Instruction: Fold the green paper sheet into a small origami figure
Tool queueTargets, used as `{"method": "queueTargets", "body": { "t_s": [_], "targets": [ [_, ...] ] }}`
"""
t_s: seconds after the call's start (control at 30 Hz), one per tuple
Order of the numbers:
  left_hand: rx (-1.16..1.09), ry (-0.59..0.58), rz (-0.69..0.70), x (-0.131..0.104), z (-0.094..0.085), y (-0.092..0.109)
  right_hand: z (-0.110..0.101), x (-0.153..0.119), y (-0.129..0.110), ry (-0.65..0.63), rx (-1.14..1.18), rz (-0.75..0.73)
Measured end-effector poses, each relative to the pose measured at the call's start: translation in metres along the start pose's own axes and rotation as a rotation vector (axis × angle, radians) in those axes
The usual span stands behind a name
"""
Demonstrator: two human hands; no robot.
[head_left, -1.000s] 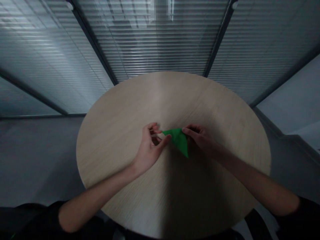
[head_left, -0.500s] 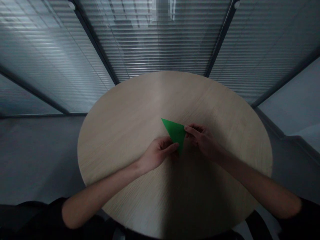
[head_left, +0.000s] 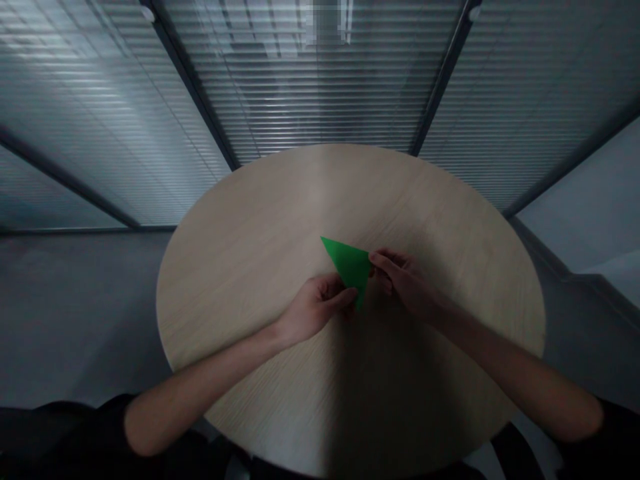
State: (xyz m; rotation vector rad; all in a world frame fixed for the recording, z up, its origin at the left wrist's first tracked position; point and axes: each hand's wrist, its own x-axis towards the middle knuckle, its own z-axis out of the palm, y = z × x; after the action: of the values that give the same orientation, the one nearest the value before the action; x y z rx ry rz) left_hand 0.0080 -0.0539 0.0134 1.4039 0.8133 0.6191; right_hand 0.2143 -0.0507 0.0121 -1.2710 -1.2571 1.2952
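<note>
A green sheet of paper (head_left: 350, 263), folded into a triangle, is held between my two hands above the table. One sharp corner points to the far left and another points down toward me. My left hand (head_left: 320, 303) pinches it near the lower corner, thumb on top and fingers behind. With thumb and fingertips, my right hand (head_left: 400, 277) grips the right corner. The fingers behind the paper are partly hidden.
The round wooden table (head_left: 250, 227) lies under both hands, with a dark shadow across its near part. Beyond its far edge stand glass partitions with horizontal blinds (head_left: 325, 100) and dark frames. Grey floor (head_left: 85, 300) shows at the sides.
Almost nothing differs. Both hands keep their hold on the green paper, which has shifted only very slightly.
</note>
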Motion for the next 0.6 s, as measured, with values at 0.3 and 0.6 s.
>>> {"method": "queueTargets", "body": {
  "t_s": [0.3, 0.6],
  "targets": [
    [0.036, 0.029, 0.028, -0.0011, -0.0001, -0.003, 0.0009, -0.0058, -0.0053, -0.107, -0.033, 0.079],
    [-0.018, 0.043, 0.088, -0.0022, -0.0007, -0.0028, 0.0015, -0.0063, -0.0072, -0.11, 0.016, 0.127]
  ]
}}
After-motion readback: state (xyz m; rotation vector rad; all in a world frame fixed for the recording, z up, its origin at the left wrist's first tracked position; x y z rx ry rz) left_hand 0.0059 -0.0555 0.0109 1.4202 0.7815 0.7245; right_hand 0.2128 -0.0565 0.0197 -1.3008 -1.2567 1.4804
